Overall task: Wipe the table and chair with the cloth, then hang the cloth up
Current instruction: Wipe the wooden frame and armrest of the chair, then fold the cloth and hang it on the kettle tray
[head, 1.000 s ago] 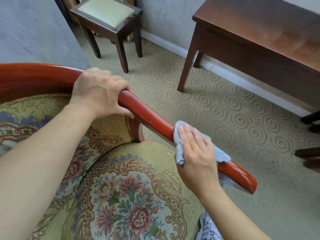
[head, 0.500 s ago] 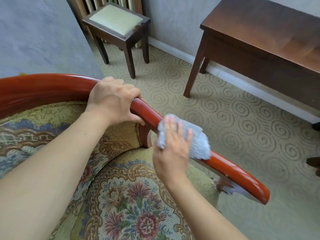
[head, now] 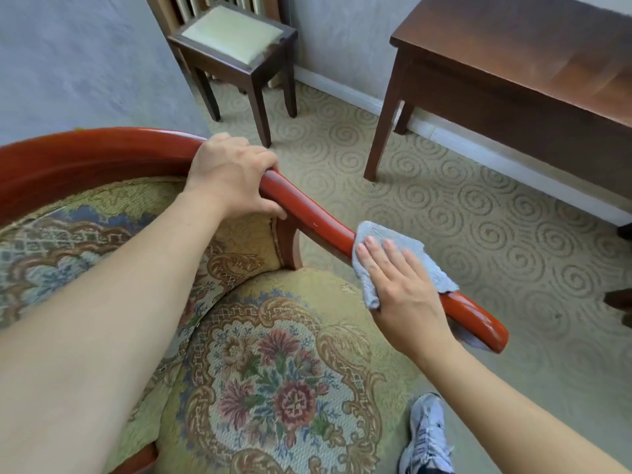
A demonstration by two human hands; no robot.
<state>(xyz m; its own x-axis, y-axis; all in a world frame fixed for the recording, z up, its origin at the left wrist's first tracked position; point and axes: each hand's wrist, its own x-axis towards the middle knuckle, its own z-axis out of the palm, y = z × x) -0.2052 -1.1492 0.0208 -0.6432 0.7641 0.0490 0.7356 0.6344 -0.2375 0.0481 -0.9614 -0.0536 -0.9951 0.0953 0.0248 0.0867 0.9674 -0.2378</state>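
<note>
A home living room: swirl-patterned carpet (head: pixel 444 213), upholstered armchair (head: pixel 273 371), wooden table (head: pixel 513 63), stool (head: pixel 236 39).

I see the armchair's rail (head: pixel 318 217) as glossy red-lacquered wood, smooth enough to catch highlights. Its seat cushion (head: pixel 273 371) is woven floral tapestry cloth, matt and coarse. The cloth (head: pixel 410 244) I make out looks like soft, fuzzy grey-blue fabric. The table (head: pixel 513 46) is dark polished wood with a soft sheen. The carpet (head: pixel 478 234) is matt, with a raised swirl texture.
</note>
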